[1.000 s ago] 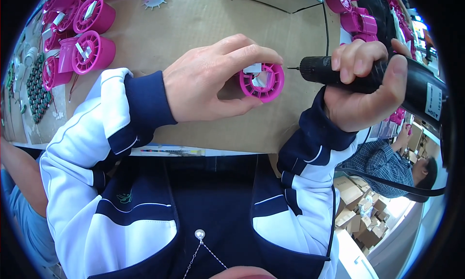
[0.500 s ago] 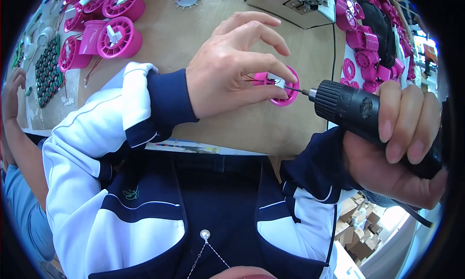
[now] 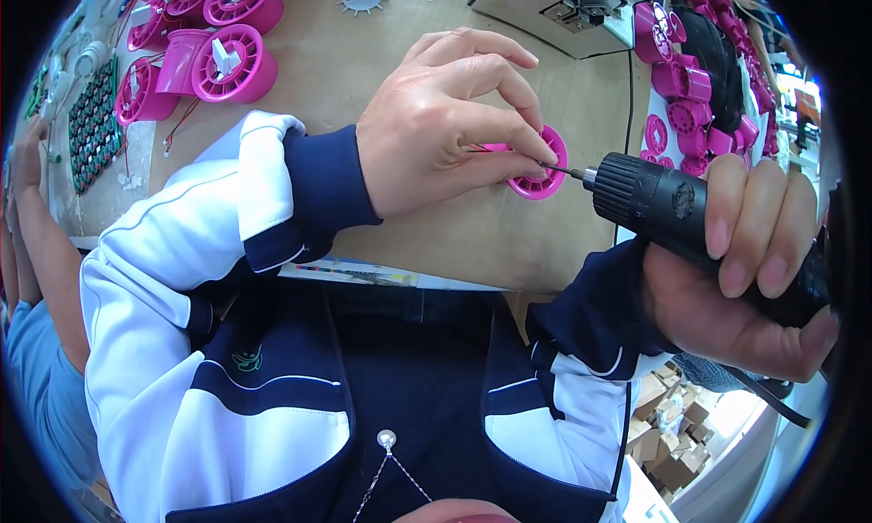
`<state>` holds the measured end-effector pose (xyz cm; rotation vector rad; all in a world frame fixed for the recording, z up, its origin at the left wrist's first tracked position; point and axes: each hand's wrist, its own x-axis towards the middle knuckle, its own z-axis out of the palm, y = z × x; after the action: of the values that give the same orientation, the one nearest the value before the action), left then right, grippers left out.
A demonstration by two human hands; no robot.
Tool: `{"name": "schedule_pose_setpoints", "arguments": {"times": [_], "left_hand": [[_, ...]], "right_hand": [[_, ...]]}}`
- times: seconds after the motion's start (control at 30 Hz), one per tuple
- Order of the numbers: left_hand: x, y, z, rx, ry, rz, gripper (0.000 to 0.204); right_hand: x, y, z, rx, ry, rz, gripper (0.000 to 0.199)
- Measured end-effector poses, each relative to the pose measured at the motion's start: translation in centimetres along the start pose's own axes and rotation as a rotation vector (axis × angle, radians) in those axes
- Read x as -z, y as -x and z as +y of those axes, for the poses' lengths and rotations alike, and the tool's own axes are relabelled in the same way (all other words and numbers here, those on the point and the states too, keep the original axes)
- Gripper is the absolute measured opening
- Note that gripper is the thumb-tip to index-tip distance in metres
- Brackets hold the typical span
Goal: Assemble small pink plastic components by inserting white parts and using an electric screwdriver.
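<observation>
My right hand (image 3: 758,251) is wrapped round a black electric screwdriver (image 3: 649,201), held nearly level with its thin bit pointing left. The bit's tip reaches the thumb and forefinger of my left hand (image 3: 454,123). Those two fingers are pinched together there, and whatever small thing they hold is hidden; the other fingers are loosely curled. Behind the fingertips lies a round pink plastic spool (image 3: 554,182) on the brown work surface. The left hand covers much of it, and thin wires show beneath the palm.
Pink spools (image 3: 238,69) with white connectors and wires stand at the far left, beside green circuit boards (image 3: 94,123). A metal machine (image 3: 554,19) stands at the back. More pink parts (image 3: 688,114) are heaped at the right. Another person's arm (image 3: 50,241) is at the left edge.
My left thumb and forefinger have closed together at the bit's tip, where a white piece showed between them before. The screwdriver has barely shifted. The whole view has drifted slightly.
</observation>
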<state>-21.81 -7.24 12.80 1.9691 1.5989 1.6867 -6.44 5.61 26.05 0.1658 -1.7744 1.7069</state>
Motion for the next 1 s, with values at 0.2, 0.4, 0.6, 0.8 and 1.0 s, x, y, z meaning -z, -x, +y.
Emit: {"name": "schedule_pose_setpoints", "arguments": {"times": [0.2, 0.4, 0.6, 0.8, 1.0], "left_hand": [[0.3, -0.2, 0.1, -0.067, -0.133, 0.019, 0.016], [0.4, -0.2, 0.1, -0.095, -0.153, 0.024, 0.017], [0.4, -0.2, 0.1, -0.083, -0.142, -0.002, 0.017], [0.0, -0.1, 0.0, -0.073, -0.158, -0.061, 0.033], [-1.1, 0.5, -0.2, 0.007, -0.173, -0.119, 0.056]], "right_hand": [[-0.6, 0.0, 0.0, -0.026, 0.006, -0.027, 0.034], [-0.8, 0.1, -0.3, -0.05, 0.007, -0.058, 0.032], [-0.9, -0.1, -0.2, -0.074, 0.014, -0.085, 0.031], [-0.3, 0.1, -0.7, -0.104, 0.023, -0.107, 0.029], [1.1, 1.1, -2.2, -0.142, 0.027, -0.127, 0.028]]}}
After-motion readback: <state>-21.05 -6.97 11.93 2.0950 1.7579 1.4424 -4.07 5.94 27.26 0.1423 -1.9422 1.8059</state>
